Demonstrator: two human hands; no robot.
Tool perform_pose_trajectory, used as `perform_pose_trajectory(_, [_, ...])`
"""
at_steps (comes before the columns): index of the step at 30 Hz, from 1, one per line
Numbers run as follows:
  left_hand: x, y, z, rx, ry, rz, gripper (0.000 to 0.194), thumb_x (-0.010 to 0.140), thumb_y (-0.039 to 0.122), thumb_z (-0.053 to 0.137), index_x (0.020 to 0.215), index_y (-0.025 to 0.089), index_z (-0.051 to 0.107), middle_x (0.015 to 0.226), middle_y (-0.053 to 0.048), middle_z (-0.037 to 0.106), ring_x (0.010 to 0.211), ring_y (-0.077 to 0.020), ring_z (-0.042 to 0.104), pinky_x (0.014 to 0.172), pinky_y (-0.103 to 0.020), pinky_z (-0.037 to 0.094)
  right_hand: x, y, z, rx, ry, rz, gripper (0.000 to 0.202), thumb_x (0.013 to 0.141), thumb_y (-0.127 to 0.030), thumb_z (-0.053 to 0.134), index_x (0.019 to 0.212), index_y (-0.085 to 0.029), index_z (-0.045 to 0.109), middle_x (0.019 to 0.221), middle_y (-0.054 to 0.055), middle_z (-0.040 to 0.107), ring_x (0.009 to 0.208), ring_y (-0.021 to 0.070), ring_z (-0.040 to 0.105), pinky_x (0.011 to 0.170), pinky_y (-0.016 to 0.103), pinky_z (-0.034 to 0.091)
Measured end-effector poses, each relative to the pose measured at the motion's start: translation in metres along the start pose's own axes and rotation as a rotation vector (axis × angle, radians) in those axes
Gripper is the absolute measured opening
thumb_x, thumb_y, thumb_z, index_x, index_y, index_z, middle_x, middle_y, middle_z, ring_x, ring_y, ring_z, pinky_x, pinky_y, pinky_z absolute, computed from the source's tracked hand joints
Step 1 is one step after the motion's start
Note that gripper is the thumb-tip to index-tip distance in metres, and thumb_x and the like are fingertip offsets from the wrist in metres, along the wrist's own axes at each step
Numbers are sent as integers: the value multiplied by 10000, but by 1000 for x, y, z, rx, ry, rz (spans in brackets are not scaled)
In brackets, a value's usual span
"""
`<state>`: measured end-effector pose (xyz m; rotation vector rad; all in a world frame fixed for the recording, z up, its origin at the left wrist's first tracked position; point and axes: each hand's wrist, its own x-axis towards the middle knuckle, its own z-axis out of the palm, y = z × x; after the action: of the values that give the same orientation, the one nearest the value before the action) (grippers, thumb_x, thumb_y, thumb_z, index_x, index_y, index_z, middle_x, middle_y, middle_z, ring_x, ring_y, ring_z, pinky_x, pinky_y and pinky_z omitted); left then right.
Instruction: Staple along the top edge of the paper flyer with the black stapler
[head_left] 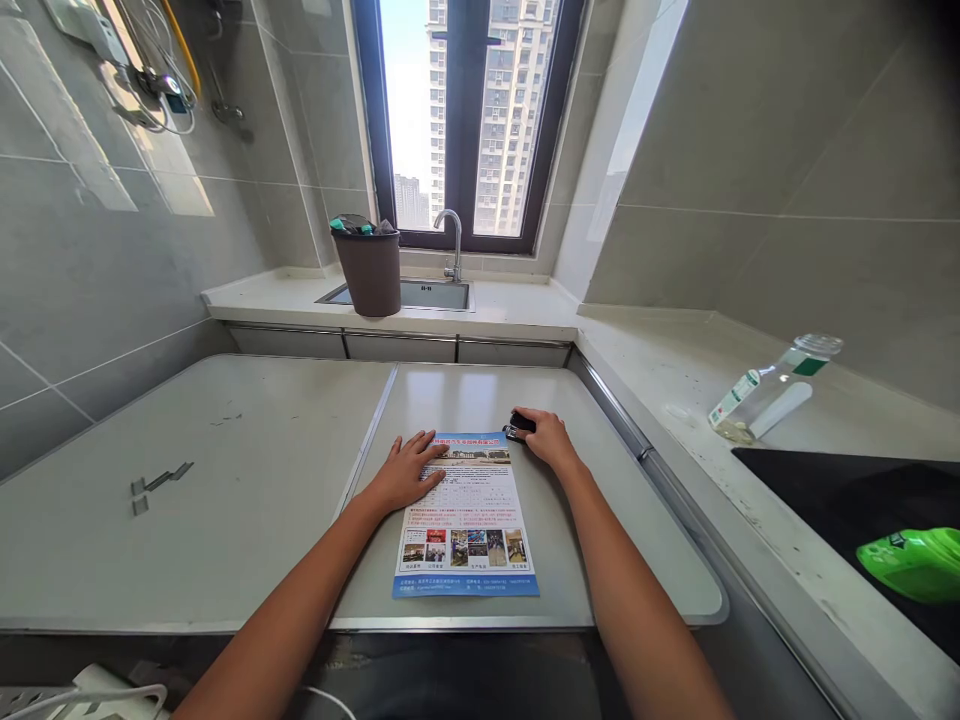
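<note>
A printed sheet (pixel 472 515) with a blue band along its bottom lies flat on the white folding table. My left hand (pixel 405 473) rests on its upper left edge, fingers spread, holding nothing. At the sheet's upper right corner, my right hand (pixel 547 436) grips a small black stapler (pixel 519 426) with a metal end. The stapler's metal end meets the corner of the sheet. Several strips of grey staples (pixel 159 481) lie on the left part of the table.
A brown bin (pixel 370 272) stands by the sink (pixel 435 295) at the back. On the right counter (pixel 645 365) are a clear bottle (pixel 772 392) and a green pack (pixel 911 563) on a black hob. A white power strip (pixel 97 697) sits at the lower left.
</note>
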<state>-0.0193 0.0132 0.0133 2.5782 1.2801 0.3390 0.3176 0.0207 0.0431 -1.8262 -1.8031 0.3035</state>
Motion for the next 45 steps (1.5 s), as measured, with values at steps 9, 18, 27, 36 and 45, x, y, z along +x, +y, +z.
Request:
perform_pose_trajectory(9, [0, -3, 2, 8, 13, -4, 560, 1018, 488, 515, 1546, 301, 493, 1703, -118, 321, 1594, -333, 249, 1255, -697, 154, -3, -5, -3, 111, -185, -231, 471, 855, -143, 691, 1297, -301, 721, 1279, 23, 744, 1215, 240, 650, 1095, 387, 452])
perform_pose_trajectory(18, [-3, 0, -2, 3, 0, 45, 552, 1010, 505, 526, 1535, 337, 502, 1681, -110, 368, 1571, -358, 294, 1225, -750, 152, -5, -12, 7, 21, -153, -291, 418, 988, -305, 592, 1405, -308, 626, 1370, 64, 691, 1261, 276, 595, 1068, 460, 400])
perform_pose_trajectory(27, [-3, 2, -2, -5, 5, 49, 549, 999, 533, 542, 1515, 347, 524, 1675, -99, 381, 1556, -373, 315, 1224, -758, 140, -8, -21, 11, -77, -151, -293, 393, 1029, -290, 502, 1403, -316, 619, 1266, 70, 732, 1162, 272, 593, 991, 440, 342])
perform_pose_trajectory(36, [-4, 6, -4, 0, 13, 36, 538, 992, 525, 557, 1498, 343, 545, 1656, -106, 407, 1542, -375, 333, 1220, -758, 149, -11, -32, 13, -171, -142, -280, 383, 1020, -273, 517, 1384, -300, 634, 1228, 72, 739, 1129, 268, 584, 971, 430, 331])
perform_pose_trajectory(45, [-4, 3, 1, -25, 38, 44, 538, 981, 531, 574, 1491, 359, 554, 1653, -100, 413, 1534, -381, 341, 1234, -743, 115, -12, -32, 15, -219, -142, -287, 385, 1023, -282, 517, 1390, -315, 630, 1234, 72, 735, 1131, 270, 577, 967, 433, 332])
